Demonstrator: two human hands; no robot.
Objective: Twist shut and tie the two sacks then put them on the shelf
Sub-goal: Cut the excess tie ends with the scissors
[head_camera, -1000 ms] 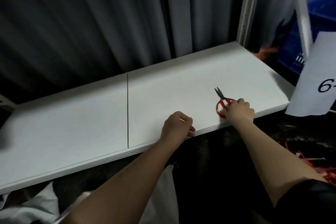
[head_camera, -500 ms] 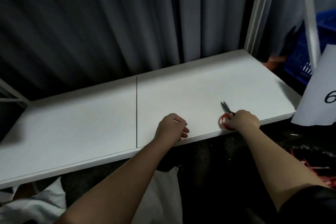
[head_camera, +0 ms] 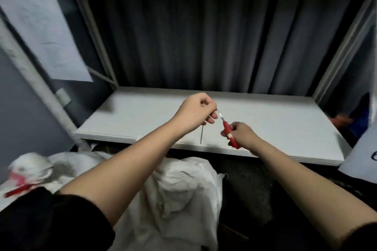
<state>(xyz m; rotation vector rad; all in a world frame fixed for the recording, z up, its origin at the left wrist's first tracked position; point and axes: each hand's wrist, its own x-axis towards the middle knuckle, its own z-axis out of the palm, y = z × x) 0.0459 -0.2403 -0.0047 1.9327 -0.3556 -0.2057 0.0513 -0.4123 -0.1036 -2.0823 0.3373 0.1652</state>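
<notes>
nearest the camera, two crumpled white woven sacks [head_camera: 179,189] lie low below the white board shelf [head_camera: 285,128]; the left one's neck carries a red tie [head_camera: 17,187]. above the shelf's front edge, the right hand [head_camera: 239,135] has a closed grip on small red-handled scissors [head_camera: 228,130], blades pointing up-left toward the left hand [head_camera: 195,112], curled in a narrow pinch; what it holds cannot be told. open board lies beyond, backed by a grey pleated curtain [head_camera: 204,43].

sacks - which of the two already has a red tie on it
The sack at far left: red tie bunched at its neck. The sack under the left forearm shows no tie. Neither is on the shelf.
</notes>
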